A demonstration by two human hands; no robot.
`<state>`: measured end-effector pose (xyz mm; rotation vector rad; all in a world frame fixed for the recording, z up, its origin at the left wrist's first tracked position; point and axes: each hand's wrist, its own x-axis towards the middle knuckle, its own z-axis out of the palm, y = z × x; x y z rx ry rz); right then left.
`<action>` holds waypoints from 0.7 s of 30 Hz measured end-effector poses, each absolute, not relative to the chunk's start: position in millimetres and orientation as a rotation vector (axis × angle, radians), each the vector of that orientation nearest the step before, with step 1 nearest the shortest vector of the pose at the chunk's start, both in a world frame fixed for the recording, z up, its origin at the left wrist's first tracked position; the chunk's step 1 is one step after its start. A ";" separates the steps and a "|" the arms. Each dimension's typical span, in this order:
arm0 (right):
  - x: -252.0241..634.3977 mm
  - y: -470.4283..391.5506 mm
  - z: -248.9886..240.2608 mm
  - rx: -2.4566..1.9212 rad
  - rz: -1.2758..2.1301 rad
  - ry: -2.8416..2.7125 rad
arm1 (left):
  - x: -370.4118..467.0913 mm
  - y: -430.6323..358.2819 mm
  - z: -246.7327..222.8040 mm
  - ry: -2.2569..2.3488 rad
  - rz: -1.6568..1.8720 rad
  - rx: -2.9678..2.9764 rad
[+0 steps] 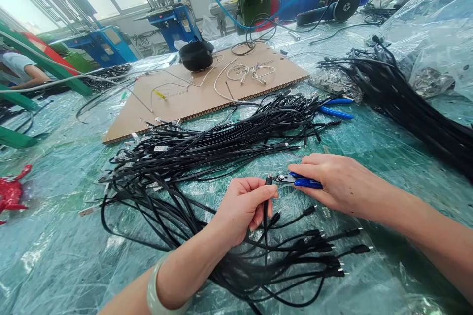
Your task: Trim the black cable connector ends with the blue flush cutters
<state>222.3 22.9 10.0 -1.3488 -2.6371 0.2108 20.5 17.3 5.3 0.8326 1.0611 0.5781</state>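
Note:
My left hand (246, 204) pinches a black cable (265, 216) just under its connector, which points up. In my right hand (332, 179) are blue-handled cutters (308, 183); their metal jaws touch or nearly touch the connector's tip. Below and around my left hand spreads a bunch of black cables (295, 256), with connector ends toward the right. Beyond my hands lies a long pile of black cables (221, 140), its silver plugs at the left end.
Cardboard sheets (210, 91) behind the pile carry a black bowl (196, 55) and pale cables. Another blue-handled tool (337, 111) lies right of the pile. More black cables (406, 98) are at right, a red object (12, 193) at left. A person's arm (35, 76) shows far left.

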 end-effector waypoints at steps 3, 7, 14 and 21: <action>223.0 22.7 10.3 -1.343 0.205 -2.620 | 20.5 17.2 5.5 1.069 0.584 0.848; 222.3 22.0 11.8 -1.334 0.171 -2.615 | 20.5 17.1 4.5 1.077 0.579 0.870; 219.4 21.5 12.9 -1.342 0.105 -2.642 | 21.2 16.5 4.7 1.121 0.575 0.925; 217.3 18.9 14.6 -1.359 0.025 -2.643 | 22.1 15.9 5.8 1.143 0.572 0.948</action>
